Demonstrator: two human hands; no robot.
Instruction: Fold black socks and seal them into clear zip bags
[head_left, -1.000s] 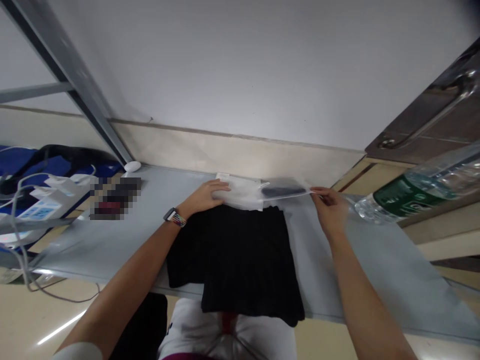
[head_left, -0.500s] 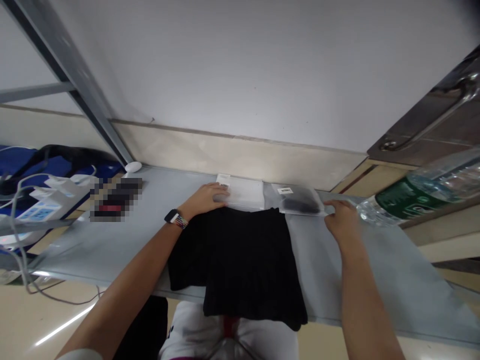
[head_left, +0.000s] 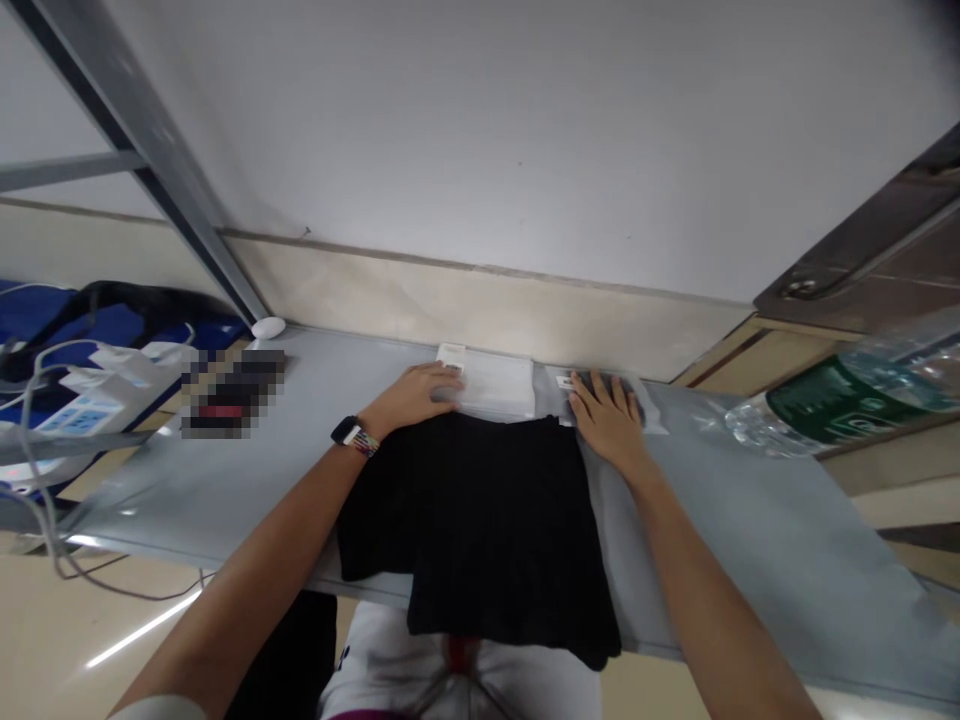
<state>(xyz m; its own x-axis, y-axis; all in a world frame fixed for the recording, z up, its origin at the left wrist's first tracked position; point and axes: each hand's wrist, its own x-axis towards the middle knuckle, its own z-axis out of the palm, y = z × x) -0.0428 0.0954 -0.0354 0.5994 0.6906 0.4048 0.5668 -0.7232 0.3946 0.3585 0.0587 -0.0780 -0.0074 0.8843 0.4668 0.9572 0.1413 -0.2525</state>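
Black shorts [head_left: 487, 530] lie spread on the grey table, their lower edge hanging over its front. Behind the waistband is a flat white packet [head_left: 499, 385] with a small label. My left hand [head_left: 416, 397] rests on the packet's left end and the shorts' upper left corner, fingers loosely extended and holding nothing. To the right, a clear bag with dark contents [head_left: 651, 405] lies by the wall. My right hand [head_left: 606, 415] is flat on this bag, its fingers spread.
A large plastic bottle with a green label [head_left: 832, 400] lies at the right. Left on the table [head_left: 322, 370] are a blurred dark object [head_left: 236, 395] and a white round item [head_left: 268, 327]. Power strips with cables [head_left: 90, 400] stand beyond the metal frame at far left.
My right hand has moved left from the bag's right edge and now lies on top of it with fingers spread. My left hand has stayed nearly in place.
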